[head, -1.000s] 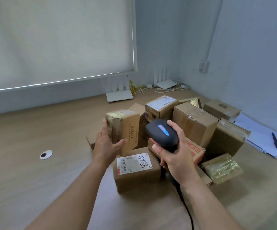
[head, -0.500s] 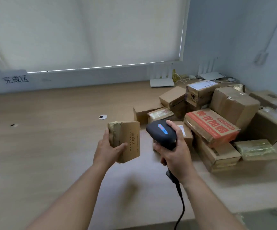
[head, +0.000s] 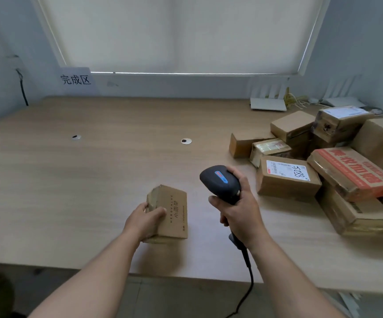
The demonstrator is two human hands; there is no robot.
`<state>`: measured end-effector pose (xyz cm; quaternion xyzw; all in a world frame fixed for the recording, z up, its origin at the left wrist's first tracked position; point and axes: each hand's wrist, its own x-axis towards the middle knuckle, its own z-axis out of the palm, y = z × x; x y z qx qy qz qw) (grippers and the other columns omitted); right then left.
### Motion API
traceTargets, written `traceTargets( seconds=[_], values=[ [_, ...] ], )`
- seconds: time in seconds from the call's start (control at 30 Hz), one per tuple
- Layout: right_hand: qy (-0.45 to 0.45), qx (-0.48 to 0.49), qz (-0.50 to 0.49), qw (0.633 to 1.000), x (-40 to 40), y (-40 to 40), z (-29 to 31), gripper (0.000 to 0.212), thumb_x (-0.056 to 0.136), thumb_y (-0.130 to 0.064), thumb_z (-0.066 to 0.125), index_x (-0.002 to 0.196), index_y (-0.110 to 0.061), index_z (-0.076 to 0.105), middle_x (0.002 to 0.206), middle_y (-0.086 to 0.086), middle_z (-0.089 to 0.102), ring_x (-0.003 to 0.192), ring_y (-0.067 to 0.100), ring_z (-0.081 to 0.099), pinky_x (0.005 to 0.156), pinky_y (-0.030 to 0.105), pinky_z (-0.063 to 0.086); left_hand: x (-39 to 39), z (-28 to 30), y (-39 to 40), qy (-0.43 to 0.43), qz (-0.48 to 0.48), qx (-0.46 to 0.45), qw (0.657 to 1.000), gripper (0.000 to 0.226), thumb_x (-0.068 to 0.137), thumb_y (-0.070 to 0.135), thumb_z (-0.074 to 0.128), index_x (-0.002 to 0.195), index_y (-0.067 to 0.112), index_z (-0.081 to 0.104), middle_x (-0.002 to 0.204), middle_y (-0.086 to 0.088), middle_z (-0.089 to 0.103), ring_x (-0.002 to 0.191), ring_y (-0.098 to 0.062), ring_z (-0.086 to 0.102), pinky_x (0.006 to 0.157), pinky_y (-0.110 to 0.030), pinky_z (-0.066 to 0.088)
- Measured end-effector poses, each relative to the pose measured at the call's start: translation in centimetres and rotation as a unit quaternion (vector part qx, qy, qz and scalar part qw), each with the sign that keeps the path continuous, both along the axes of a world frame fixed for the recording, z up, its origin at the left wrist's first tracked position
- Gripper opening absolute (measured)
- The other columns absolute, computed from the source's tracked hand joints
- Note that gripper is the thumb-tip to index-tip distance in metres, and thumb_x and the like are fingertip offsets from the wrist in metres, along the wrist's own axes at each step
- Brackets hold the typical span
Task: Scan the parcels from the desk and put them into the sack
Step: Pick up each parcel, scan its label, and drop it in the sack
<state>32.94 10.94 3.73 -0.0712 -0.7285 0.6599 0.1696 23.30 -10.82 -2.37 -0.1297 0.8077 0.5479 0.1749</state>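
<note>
The left hand (head: 143,222) has its grip closed around a small brown parcel (head: 171,212), thumb across the printed top face and fingers wrapped along the left edge; the parcel sits low over the near part of the desk (head: 94,180), and whether it rests on the wood or hangs just above it I cannot tell. Just beside it, to the right and a little higher, the right hand (head: 238,214) has its grip clenched on the handle of a black barcode scanner (head: 220,182), whose rounded head (with a blue strip along its top) leans toward the parcel. The scanner's black cable (head: 246,260) drops from under the wrist and runs off past the desk's near edge.

The other parcels are heaped at the right end of the desk, well apart from the held one. Nearest the scanner is a labelled box (head: 288,179) with handwriting on its white label; touching it on the right is a box with a red printed top (head: 352,174), lying tilted over a lower carton.

A white sign (head: 76,80) with three characters stands against the wall at the back left, and a white router (head: 268,104) stands at the back right.
</note>
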Motion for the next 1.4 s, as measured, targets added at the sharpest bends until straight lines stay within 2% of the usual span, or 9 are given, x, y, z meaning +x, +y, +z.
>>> traceTargets(
  seconds=[0.37, 0.6, 0.7, 0.8, 0.9, 1.0, 1.1, 1.23, 1.4],
  values=[
    [-0.027, 0.016, -0.020, 0.999, -0.9, -7.0, -1.3, 0.076, 0.082, -0.004, 0.076, 0.117, -0.064, 0.046, 0.106, -0.015, 0.061, 0.049, 0.002, 0.052, 0.047, 0.019, 0.046, -3.5, -1.6, -5.0, 0.018, -0.066, -0.164, 0.984, 0.069, 0.084, 0.054, 0.048, 0.144, 0.022, 0.037, 0.138, -0.008, 0.050, 0.121, -0.029, 0.049, 0.098, -0.038, 0.042],
    [-0.042, 0.019, -0.021, 0.999, 0.1, -7.1, -2.0, 0.076, 0.083, -0.006, 0.076, 0.116, -0.067, 0.044, 0.103, -0.030, 0.060, 0.051, 0.001, 0.054, 0.049, 0.019, 0.047, -2.1, -1.1, -2.1, 0.022, -0.172, -0.431, 0.886, 0.106, 0.063, 0.074, 0.062, 0.147, 0.030, 0.014, 0.132, -0.013, 0.029, 0.122, -0.031, 0.033, 0.094, -0.041, 0.038],
    [-0.038, 0.016, -0.021, 0.999, 0.2, -6.3, -1.8, 0.076, 0.082, -0.005, 0.076, 0.117, -0.065, 0.046, 0.106, -0.022, 0.060, 0.051, 0.001, 0.054, 0.049, 0.019, 0.047, -1.8, -0.9, -1.9, 0.024, -0.148, -0.396, 0.906, 0.096, 0.069, 0.062, 0.063, 0.147, 0.031, 0.016, 0.130, -0.015, 0.029, 0.121, -0.033, 0.034, 0.097, -0.040, 0.037],
    [-0.027, 0.016, -0.019, 0.999, 0.1, -5.7, -1.4, 0.075, 0.082, -0.004, 0.076, 0.118, -0.063, 0.046, 0.108, -0.016, 0.060, 0.049, 0.002, 0.053, 0.048, 0.019, 0.046, -1.7, -0.2, -2.3, -0.014, -0.104, -0.156, 0.982, 0.088, 0.066, 0.048, 0.065, 0.145, 0.033, 0.030, 0.132, -0.012, 0.040, 0.117, -0.031, 0.047, 0.097, -0.038, 0.045],
    [-0.020, 0.009, -0.008, 1.000, -0.2, -5.3, -1.0, 0.074, 0.082, -0.004, 0.076, 0.121, -0.060, 0.047, 0.109, -0.014, 0.060, 0.050, 0.002, 0.053, 0.049, 0.020, 0.046, -1.1, 0.6, -2.8, -0.049, -0.090, 0.003, 0.995, 0.055, 0.084, 0.028, 0.057, 0.137, 0.030, 0.046, 0.120, 0.000, 0.060, 0.089, -0.015, 0.062, 0.064, -0.029, 0.053],
    [-0.013, 0.016, 0.004, 1.000, -0.4, -4.7, -0.5, 0.074, 0.083, -0.006, 0.076, 0.122, -0.061, 0.045, 0.113, -0.016, 0.057, 0.054, 0.002, 0.055, 0.050, 0.019, 0.048, -1.4, 0.5, -3.2, 0.015, -0.075, -0.093, 0.993, 0.038, 0.096, 0.026, 0.042, 0.134, 0.025, 0.046, 0.127, -0.004, 0.059, 0.097, -0.020, 0.059, 0.082, -0.032, 0.051],
    [-0.006, 0.016, 0.009, 1.000, -0.7, -4.4, 0.0, 0.074, 0.083, -0.005, 0.076, 0.122, -0.061, 0.045, 0.114, -0.017, 0.056, 0.057, 0.005, 0.056, 0.051, 0.019, 0.048, -1.9, 0.6, -3.3, 0.013, -0.103, -0.201, 0.974, 0.066, 0.092, 0.050, 0.048, 0.149, 0.028, 0.023, 0.143, -0.012, 0.045, 0.126, -0.033, 0.045, 0.104, -0.040, 0.038],
    [-0.009, 0.020, 0.017, 1.000, -0.7, -4.1, 0.3, 0.073, 0.084, -0.005, 0.075, 0.126, -0.056, 0.043, 0.115, -0.014, 0.055, 0.062, 0.012, 0.055, 0.051, 0.019, 0.048, -1.4, 1.5, -1.6, -0.001, -0.183, -0.365, 0.913, 0.108, 0.065, 0.083, 0.053, 0.151, 0.033, 0.010, 0.139, -0.013, 0.045, 0.126, -0.032, 0.042, 0.098, -0.040, 0.040],
    [-0.011, 0.015, 0.017, 1.000, -0.9, -3.7, 0.5, 0.074, 0.084, -0.005, 0.075, 0.122, -0.060, 0.045, 0.112, -0.014, 0.056, 0.061, 0.012, 0.055, 0.051, 0.020, 0.048, -1.7, 1.8, -1.3, -0.018, -0.184, -0.389, 0.903, 0.106, 0.066, 0.064, 0.066, 0.150, 0.027, 0.014, 0.133, -0.010, 0.051, 0.117, -0.030, 0.050, 0.095, -0.037, 0.046]
  ],
)
